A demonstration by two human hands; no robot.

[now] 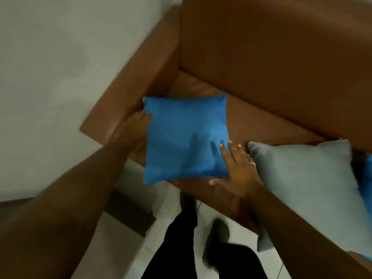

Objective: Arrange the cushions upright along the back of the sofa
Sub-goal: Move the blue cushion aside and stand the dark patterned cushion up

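Both hands on a cushion at the sofa's arm end.
The square bright-blue fabric cushion (186,137) lies on the brown leather sofa (281,57) seat; left hand (136,125) grips its left edge, right hand (237,168) rests spread-fingered at its right corner, beside a grey fabric cushion (314,190).

No readable text, label, brand, number or sign anywhere in the head view. Nothing printed or stitched on any visible surface; picture also blurred by motion.
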